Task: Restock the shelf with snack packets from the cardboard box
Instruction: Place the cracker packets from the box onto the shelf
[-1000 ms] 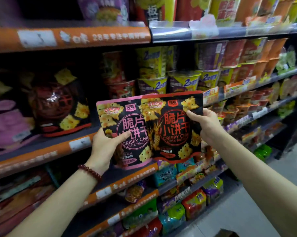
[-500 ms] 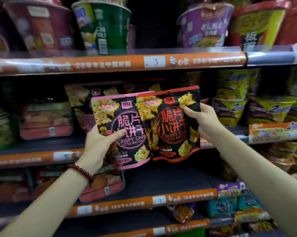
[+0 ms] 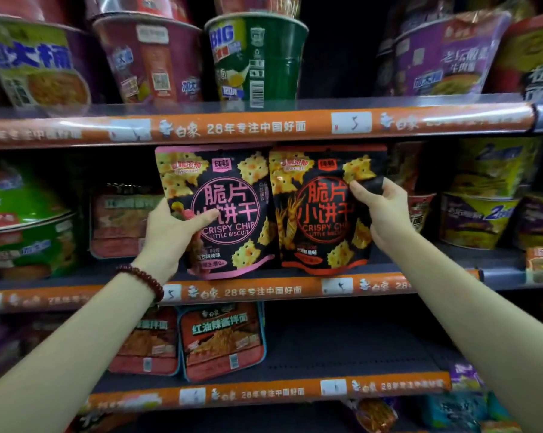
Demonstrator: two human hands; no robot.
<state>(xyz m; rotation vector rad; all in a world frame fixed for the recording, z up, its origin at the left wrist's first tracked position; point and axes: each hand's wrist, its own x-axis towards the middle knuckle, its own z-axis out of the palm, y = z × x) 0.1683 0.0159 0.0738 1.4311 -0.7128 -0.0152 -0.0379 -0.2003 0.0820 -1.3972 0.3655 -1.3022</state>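
Gripping glossy flat pouches, left hand [image 3: 173, 228] holds the pink-trimmed packet [image 3: 220, 210], right hand [image 3: 381, 214] the red-trimmed packet [image 3: 320, 210].

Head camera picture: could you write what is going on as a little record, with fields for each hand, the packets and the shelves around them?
left hand: left hand holds the pink-trimmed packet by its left edge, thumb across the front
right hand: right hand pinches the red-trimmed packet at its right edge
packets: upright, side by side, bottoms at the middle shelf front edge
shelf above: big noodle cups, among them a green cup
shelf below: red tray packs
wrist: dark bead bracelet on the left wrist
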